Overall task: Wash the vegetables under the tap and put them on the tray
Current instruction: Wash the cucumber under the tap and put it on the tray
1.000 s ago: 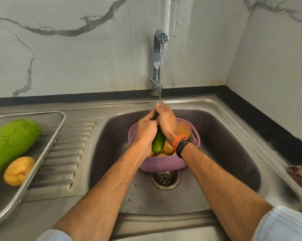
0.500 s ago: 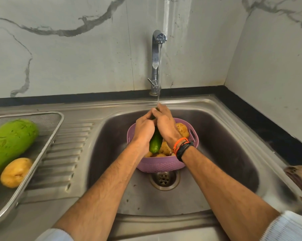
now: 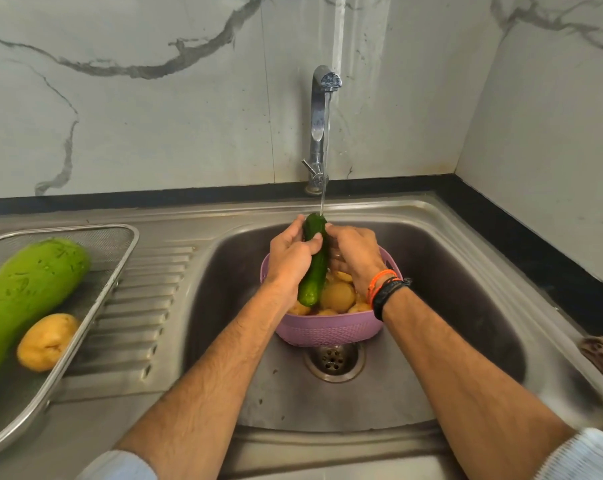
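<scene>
Filling most of the view is the steel sink (image 3: 466, 306), with the mesh tray (image 3: 120, 258) sitting on its drainboard and carrying a large green gourd (image 3: 26, 296) and a potato (image 3: 47, 341). A purple basket (image 3: 328, 330) of potatoes (image 3: 338, 296) is standing over the drain. Water from the tap (image 3: 319, 126) is hitting the cucumber (image 3: 314, 268), which the left hand (image 3: 289, 261) is gripping near its top while the right hand (image 3: 355, 254), fingers curled, is touching its other side.

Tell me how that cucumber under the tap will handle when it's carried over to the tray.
The cucumber is probably slippery: the tap stream runs onto its top end and its skin looks glossy. It seems stiff, staying straight with only the left hand gripping its upper half. Being round, it may roll once laid on the tray.
</scene>
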### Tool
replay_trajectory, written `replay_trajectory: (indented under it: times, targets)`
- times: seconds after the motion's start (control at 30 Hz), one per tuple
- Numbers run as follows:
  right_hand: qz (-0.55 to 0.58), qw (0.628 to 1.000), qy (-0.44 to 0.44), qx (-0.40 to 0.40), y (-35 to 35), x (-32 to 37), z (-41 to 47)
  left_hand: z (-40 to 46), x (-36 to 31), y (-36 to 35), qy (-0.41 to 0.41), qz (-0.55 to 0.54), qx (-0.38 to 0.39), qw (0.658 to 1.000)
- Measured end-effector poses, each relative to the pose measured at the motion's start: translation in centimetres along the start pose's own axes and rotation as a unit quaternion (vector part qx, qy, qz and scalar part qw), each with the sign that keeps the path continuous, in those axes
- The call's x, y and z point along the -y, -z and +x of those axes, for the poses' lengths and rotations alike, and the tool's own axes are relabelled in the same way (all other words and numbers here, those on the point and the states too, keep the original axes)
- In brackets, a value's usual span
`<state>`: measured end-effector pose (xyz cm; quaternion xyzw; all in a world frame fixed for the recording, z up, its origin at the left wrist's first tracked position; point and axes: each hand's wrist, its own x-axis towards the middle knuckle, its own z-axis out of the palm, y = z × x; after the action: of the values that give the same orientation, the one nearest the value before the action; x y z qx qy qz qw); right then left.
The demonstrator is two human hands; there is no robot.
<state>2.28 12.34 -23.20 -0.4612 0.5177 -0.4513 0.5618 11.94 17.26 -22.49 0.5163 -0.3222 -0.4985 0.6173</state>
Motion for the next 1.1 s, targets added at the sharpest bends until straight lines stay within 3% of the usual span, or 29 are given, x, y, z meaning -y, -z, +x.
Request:
replay_trajectory:
  times: [0.37, 0.5, 0.7, 0.9, 1.1]
  targets:
    - [0.050, 0.997, -0.040, 0.033, 0.4, 0.4, -0.1, 0.4, -0.4, 0.4, 0.028, -0.024, -0.022, 0.999]
    - [0.009, 0.999, -0.013, 0.045, 0.5, 0.1, -0.2, 0.6, -0.3, 1.4, 0.045, 0.022, -0.059, 0.997]
    - [-0.034, 0.997, -0.008, 0.069, 0.5, -0.5, 0.6, 0.9, -0.3, 2.0, 0.072, -0.015, -0.087, 0.994]
    - [-0.180, 0.984, -0.016, -0.003, 2.4, 0.1, 0.9, 1.1, -0.6, 2.2, 0.068, -0.092, -0.142, 0.983]
    - [-0.015, 0.994, -0.102, 0.041, 2.4, -0.1, 1.2, 1.4, -1.0, 3.2, 0.074, -0.145, -0.180, 0.970]
